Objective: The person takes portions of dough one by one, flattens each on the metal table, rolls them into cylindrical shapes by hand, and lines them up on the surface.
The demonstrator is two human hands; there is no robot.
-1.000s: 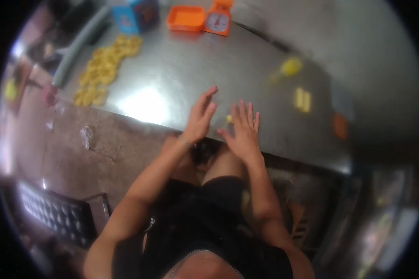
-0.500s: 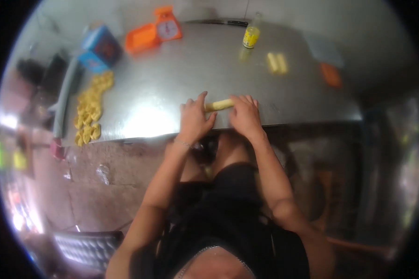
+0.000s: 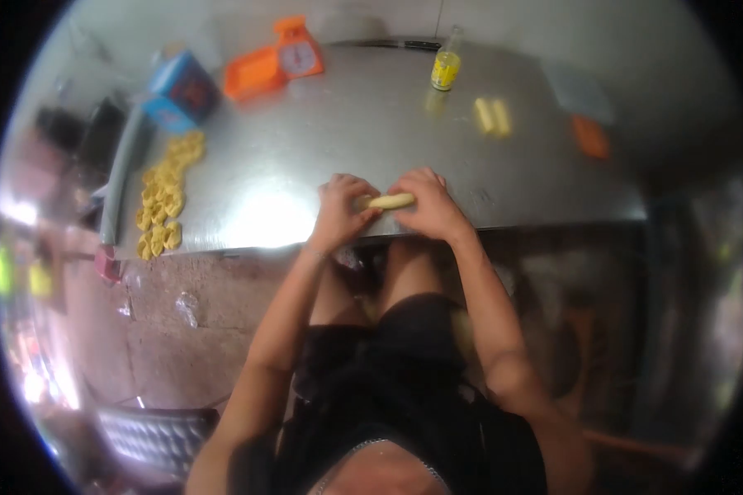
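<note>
A short yellow dough roll [image 3: 392, 200] lies near the front edge of the metal table [image 3: 305, 140], between my two hands. My left hand [image 3: 343, 206] has its fingers curled round the roll's left end. Around the right end, my right hand [image 3: 427, 204] is closed with bent fingers. Both ends of the roll are partly hidden by the fingers. Two more yellow dough rolls [image 3: 493, 117] lie side by side farther back on the right. Several yellow shaped dough pieces [image 3: 163, 194] are clustered at the table's left side.
An orange scale [image 3: 299, 56] and orange tray [image 3: 253, 74] stand at the back, beside a blue box [image 3: 180, 91]. A yellow-labelled bottle [image 3: 446, 68] stands near a dark knife [image 3: 413, 44]. An orange object [image 3: 589, 137] lies far right.
Since a second ago the view has shifted, and my hands have gone from spread above the table to holding the roll. In the last half second they have drawn closer together and their fingers have curled.
</note>
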